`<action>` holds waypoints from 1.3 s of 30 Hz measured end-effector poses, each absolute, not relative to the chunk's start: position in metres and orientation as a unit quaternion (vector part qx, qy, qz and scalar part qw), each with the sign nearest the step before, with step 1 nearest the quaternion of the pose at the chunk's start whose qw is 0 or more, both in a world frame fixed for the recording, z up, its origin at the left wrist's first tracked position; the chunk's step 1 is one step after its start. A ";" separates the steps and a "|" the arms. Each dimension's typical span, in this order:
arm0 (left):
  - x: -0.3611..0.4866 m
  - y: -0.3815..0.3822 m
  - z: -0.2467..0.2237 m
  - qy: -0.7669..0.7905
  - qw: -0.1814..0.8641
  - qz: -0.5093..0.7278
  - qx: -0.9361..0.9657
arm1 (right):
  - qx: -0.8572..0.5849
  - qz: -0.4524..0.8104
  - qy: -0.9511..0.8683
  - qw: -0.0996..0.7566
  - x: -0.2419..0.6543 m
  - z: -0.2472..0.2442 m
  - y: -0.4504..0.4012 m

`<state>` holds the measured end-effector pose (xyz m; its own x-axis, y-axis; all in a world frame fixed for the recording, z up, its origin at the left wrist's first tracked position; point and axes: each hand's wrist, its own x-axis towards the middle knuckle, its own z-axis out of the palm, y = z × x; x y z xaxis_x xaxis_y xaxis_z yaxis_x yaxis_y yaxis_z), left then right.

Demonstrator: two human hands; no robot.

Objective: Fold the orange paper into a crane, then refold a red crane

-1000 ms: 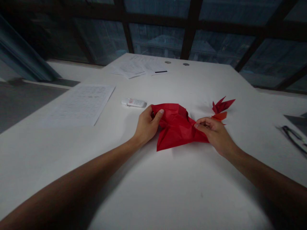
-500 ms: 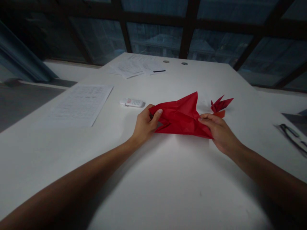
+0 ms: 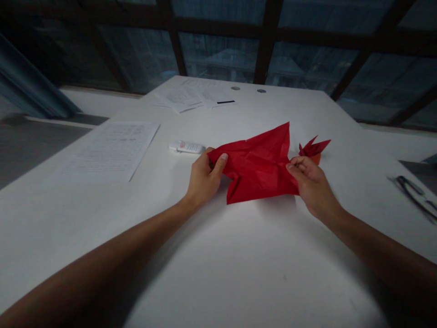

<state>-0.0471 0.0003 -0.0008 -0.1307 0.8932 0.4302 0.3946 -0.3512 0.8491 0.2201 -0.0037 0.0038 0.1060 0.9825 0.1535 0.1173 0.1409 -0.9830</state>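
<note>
Between my hands is a creased sheet of red paper (image 3: pixel 261 161), spread out above the white table. My left hand (image 3: pixel 206 175) pinches its left edge, thumb on top and fingers behind the paper. On the other side, my right hand (image 3: pixel 310 180) grips the right edge between thumb and fingers. Just behind my right hand stands a folded red paper figure (image 3: pixel 316 146) with pointed tips; an orange piece (image 3: pixel 316 158) at its base is partly hidden by the hand.
A white bottle-shaped object (image 3: pixel 186 146) with printing lies left of the paper. Printed sheets (image 3: pixel 109 150) rest at the left, with more papers (image 3: pixel 187 95) at the back. Black-framed glasses (image 3: pixel 414 193) lie at the right. Windows stand beyond the table (image 3: pixel 232 273).
The red paper has been drawn wider and flatter between my hands. Its upper corner rises higher and its lower left corner now hangs down. Both hands keep their hold.
</note>
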 end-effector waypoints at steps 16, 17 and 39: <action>-0.052 0.011 -0.005 0.487 0.309 0.573 0.582 | -0.507 0.511 -0.589 0.367 0.222 -0.002 -0.006; -0.051 0.010 -0.005 0.477 0.311 0.569 0.593 | -0.502 0.513 -0.598 0.356 0.222 -0.001 -0.006; -0.054 0.015 -0.011 0.466 0.525 0.496 0.511 | -0.503 0.542 -0.465 0.487 0.224 -0.009 0.003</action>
<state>-0.0536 0.0149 -0.0112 0.0733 0.9971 0.0186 -0.0452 -0.0154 0.9989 0.2238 0.0028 -0.0089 -0.0204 0.9956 -0.0915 -0.0596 -0.0925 -0.9939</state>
